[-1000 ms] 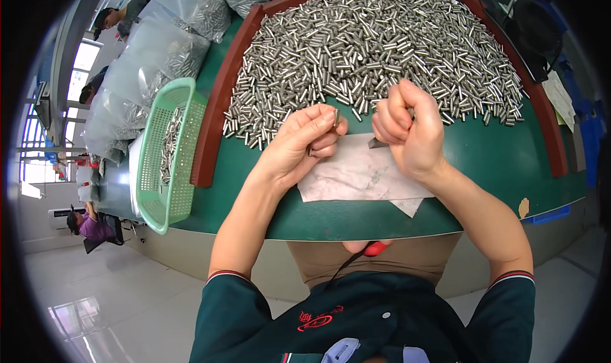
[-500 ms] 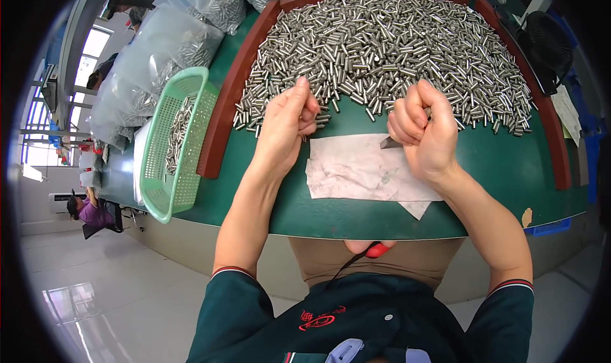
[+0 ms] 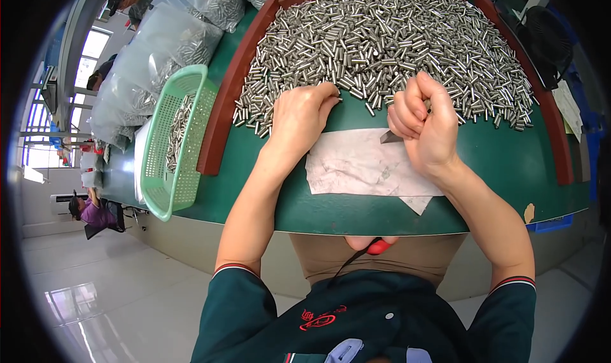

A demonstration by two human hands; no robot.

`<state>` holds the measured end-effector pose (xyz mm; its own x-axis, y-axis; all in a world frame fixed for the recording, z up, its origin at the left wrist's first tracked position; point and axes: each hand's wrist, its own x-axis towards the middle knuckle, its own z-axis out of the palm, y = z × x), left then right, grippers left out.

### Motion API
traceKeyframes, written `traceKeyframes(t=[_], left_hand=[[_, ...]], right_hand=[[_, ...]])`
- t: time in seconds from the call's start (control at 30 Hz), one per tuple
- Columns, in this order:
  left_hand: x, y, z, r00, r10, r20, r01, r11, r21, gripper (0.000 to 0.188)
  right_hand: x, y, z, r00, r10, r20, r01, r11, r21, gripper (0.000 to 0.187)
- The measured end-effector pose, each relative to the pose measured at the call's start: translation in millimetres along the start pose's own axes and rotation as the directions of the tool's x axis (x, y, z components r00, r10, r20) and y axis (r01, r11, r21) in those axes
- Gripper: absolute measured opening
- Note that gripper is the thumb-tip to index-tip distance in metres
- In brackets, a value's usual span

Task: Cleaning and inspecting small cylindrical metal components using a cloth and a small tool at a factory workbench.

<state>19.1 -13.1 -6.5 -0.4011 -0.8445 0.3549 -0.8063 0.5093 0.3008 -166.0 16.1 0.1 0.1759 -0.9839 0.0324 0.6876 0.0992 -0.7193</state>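
A wide heap of short shiny metal pins (image 3: pixel 375 45) covers the far part of the green table (image 3: pixel 356 216). At the near edge of this heap, my left hand (image 3: pixel 300 111) reaches palm down, thumb and forefinger pinched on a small metal pin (image 3: pixel 339 99). Its other fingers are hidden behind the hand. Over the right end of a stained white cloth (image 3: pixel 356 166), my right hand (image 3: pixel 423 124) is closed in a loose fist, thumb up. From its curled fingers pokes the dark, flat, blade-like tip of a tool (image 3: pixel 389 137); the rest is covered.
Brown-red rails (image 3: pixel 230 102) border the heap. Left of them stands a green perforated basket (image 3: pixel 184 185) with some pins inside, backed by clear plastic bags (image 3: pixel 143 64) of pins. A black fan (image 3: pixel 546 38) stands at the right. Other people (image 3: pixel 98 213) sit farther left.
My left hand has turned palm down and moved right and forward to the heap's edge, fingertips meeting a pin. The right fist has barely moved.
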Motion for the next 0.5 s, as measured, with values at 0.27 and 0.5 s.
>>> traceKeyframes(t=[0.27, 0.5], left_hand=[[-12.1, 38.7, -6.9, 0.963, -0.045, 0.265, 0.137, 0.93, -0.342, 0.012], [-16.6, 41.7, 1.5, 0.951, -0.039, 0.306, 0.149, 0.926, -0.347, 0.012]], right_hand=[[-0.4, -1.5, -0.6, 0.999, -0.038, -0.003, 0.038, 0.998, 0.041, 0.038], [-0.7, -2.7, -0.3, 0.997, -0.073, -0.006, 0.074, 0.997, 0.038, 0.036]])
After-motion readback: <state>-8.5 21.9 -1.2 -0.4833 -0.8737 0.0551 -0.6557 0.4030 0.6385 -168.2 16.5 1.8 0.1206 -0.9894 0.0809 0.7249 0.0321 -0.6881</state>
